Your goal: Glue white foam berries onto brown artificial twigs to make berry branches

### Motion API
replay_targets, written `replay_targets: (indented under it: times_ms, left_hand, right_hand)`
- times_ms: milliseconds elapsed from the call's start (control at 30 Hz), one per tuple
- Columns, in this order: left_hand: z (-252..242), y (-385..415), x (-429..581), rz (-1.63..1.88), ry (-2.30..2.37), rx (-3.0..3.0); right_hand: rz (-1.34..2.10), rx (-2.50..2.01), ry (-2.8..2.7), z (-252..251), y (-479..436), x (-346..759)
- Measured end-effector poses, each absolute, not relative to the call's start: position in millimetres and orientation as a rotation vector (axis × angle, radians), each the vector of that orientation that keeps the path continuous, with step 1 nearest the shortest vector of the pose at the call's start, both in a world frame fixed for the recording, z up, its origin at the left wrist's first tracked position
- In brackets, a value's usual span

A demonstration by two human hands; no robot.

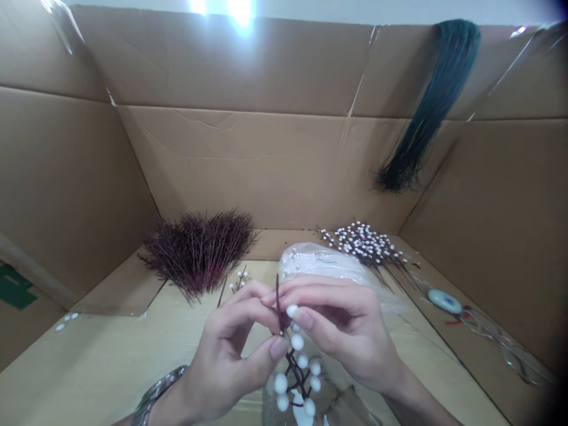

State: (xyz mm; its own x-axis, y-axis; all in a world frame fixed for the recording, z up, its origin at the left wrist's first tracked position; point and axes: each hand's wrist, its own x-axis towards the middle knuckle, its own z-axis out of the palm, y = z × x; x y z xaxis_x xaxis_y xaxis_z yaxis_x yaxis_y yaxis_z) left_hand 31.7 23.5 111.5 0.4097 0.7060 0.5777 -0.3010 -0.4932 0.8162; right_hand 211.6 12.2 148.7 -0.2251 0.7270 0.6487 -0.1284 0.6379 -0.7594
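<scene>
Berry spray (280, 383), brown-stemmed and set with round white balls, is held up over the near part of the bench (186, 337), between the left hand (222, 354) and the right hand (364, 331). Left thumb and forefinger pinch one slim twig near a small pale tip; right thumb and fingers close on a white ball (291, 310) beside the upright stem (277, 293).

A loose right pinch could let that smooth ball slip and roll away, while too hard a squeeze might bend or snap the thin twigs. Crowded fingertips hide the contact, so a crooked push could go unnoticed.

Behind the right hand, a clear plastic bag (337, 267) holds many white balls; its mouth cannot be made out, so a nudge might spill some. Cardboard panels (248, 171) wall the bench, with bare twigs (199, 251) heaped left and berried stems (366, 242) right.
</scene>
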Motion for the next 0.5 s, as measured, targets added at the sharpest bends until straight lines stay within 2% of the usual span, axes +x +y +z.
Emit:
replay_targets:
  times_ms: [500]
  left_hand:
    - [114.4,24.9,33.0,1.286,0.375,1.648]
  right_hand:
    - [0.908,-0.481,-1.611,146.3,15.0,210.0]
